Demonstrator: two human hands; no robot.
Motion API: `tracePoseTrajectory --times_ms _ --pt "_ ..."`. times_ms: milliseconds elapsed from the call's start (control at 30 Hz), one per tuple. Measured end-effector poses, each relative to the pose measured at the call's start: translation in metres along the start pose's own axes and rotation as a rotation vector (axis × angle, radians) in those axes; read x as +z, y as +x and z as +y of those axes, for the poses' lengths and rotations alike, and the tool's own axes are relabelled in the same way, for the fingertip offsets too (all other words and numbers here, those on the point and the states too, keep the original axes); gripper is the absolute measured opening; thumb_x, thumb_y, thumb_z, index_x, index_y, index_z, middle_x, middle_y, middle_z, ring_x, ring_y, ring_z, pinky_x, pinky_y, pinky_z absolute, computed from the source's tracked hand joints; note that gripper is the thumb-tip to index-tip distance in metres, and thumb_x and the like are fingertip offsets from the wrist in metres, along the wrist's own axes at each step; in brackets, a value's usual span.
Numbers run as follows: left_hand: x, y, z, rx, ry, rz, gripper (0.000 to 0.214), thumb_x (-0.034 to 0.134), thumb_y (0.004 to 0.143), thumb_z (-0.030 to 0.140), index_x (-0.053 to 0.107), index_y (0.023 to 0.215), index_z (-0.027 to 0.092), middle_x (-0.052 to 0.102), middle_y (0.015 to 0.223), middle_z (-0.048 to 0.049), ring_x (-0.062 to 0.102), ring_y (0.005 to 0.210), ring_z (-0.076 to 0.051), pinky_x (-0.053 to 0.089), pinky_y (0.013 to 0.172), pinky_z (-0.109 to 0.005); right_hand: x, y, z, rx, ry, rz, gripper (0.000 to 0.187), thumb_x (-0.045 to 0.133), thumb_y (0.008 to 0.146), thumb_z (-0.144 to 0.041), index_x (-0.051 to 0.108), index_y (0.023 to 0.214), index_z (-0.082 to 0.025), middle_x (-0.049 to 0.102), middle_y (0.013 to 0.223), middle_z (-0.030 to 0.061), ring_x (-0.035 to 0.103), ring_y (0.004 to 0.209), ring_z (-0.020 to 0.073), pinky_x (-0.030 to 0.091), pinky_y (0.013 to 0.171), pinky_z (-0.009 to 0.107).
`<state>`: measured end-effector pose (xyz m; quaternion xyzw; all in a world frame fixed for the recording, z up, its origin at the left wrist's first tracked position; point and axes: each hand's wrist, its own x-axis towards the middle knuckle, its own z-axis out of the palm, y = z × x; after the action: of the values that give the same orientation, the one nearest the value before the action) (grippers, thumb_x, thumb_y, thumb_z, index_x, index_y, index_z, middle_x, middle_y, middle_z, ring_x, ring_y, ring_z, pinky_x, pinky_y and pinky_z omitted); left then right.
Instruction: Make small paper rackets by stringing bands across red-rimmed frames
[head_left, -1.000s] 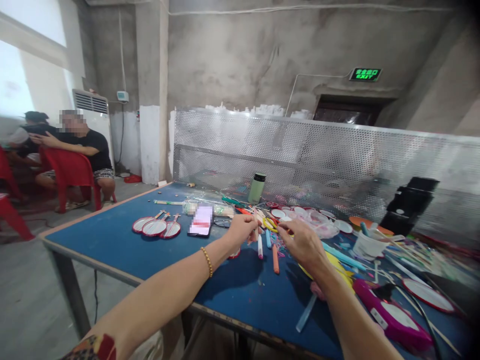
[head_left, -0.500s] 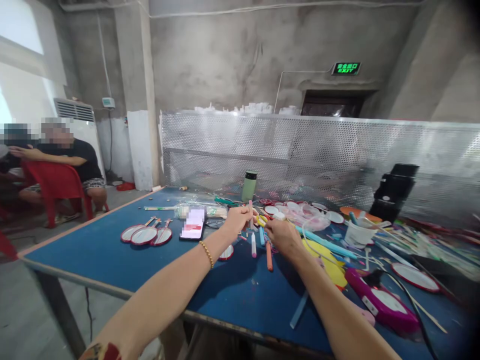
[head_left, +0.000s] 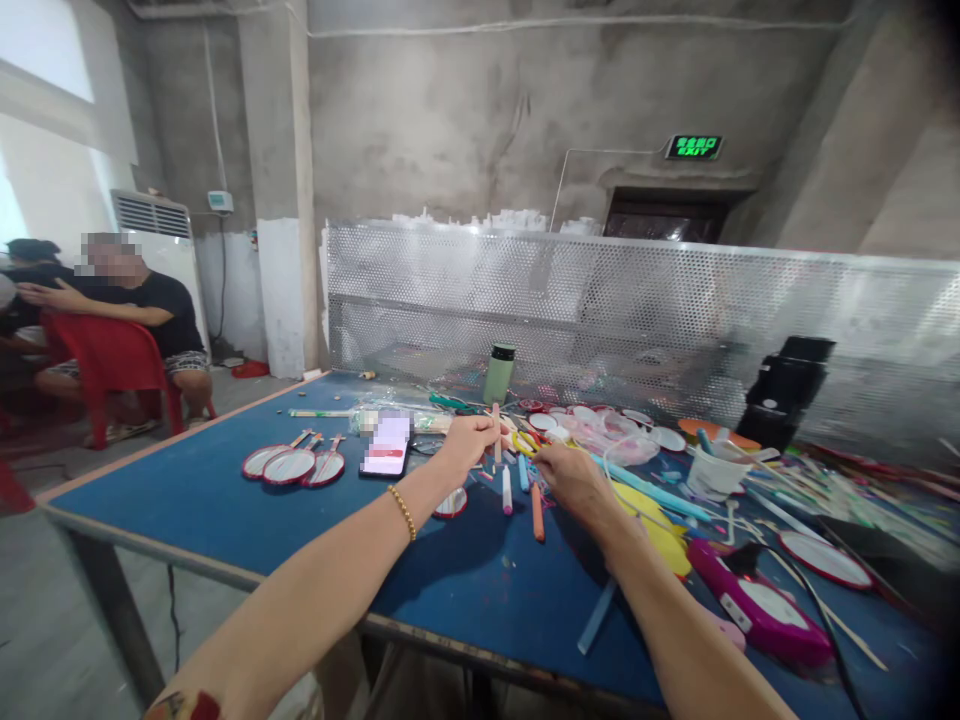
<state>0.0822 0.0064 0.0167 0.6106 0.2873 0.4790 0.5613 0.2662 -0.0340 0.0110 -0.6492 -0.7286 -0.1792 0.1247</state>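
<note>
My left hand (head_left: 466, 441) is closed round a thin pink stick (head_left: 496, 432) that stands upright above the blue table (head_left: 225, 500). My right hand (head_left: 571, 478) is a short way to the right of it, fingers curled low over a heap of small coloured sticks; what it pinches is hidden. Between and just below the hands lie a white stick (head_left: 508, 491), a blue stick (head_left: 523, 473) and an orange stick (head_left: 537, 512). A small round mirror (head_left: 451, 503) sits under my left wrist.
Three red-rimmed hand fans (head_left: 292, 465) and a phone (head_left: 387, 444) lie to the left. A green flask (head_left: 499, 374) stands behind. A magenta tool (head_left: 757, 604), yellow sheet (head_left: 660, 525), white cup (head_left: 711, 472) and a black device (head_left: 784, 390) crowd the right. People sit on red chairs (head_left: 112, 365) far left.
The view swung slightly; my left hand raised the pink stick upright, and my right hand dropped lower towards the sticks on the table.
</note>
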Motion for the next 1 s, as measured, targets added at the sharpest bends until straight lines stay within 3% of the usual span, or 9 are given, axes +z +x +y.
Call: tracePoseTrajectory --times_ms 467,767,1000 --pt "0.006 -0.002 -0.003 -0.065 0.061 -0.057 0.016 0.052 0.085 0.009 0.065 0.076 0.009 0.066 0.067 -0.0050 0.051 0.047 -0.007 0.037 0.045 -0.019 -0.003 -0.005 0.013 0.025 0.131 0.115 0.024 0.052 0.089 -0.022 0.075 0.089 -0.023 0.073 0.087 0.0036 0.064 0.081 0.0159 0.040 0.071 0.024" --pt "0.007 -0.003 -0.002 -0.051 0.029 -0.056 0.016 0.050 0.084 0.006 0.062 0.073 0.009 0.064 0.065 -0.0039 0.048 0.045 -0.006 0.036 0.044 -0.020 -0.021 -0.012 0.030 0.206 0.136 0.455 0.031 0.044 0.090 -0.024 0.072 0.102 -0.016 0.072 0.102 0.0112 0.064 0.091 0.0237 0.043 0.079 0.033" --pt "0.006 -0.005 0.001 -0.051 0.011 -0.051 0.016 0.049 0.083 0.004 0.063 0.077 0.008 0.063 0.064 -0.0036 0.049 0.045 -0.006 0.037 0.044 -0.019 -0.022 -0.014 0.030 0.197 0.149 0.518 0.029 0.044 0.090 -0.025 0.071 0.098 -0.018 0.072 0.098 0.0087 0.063 0.088 0.0227 0.042 0.079 0.033"
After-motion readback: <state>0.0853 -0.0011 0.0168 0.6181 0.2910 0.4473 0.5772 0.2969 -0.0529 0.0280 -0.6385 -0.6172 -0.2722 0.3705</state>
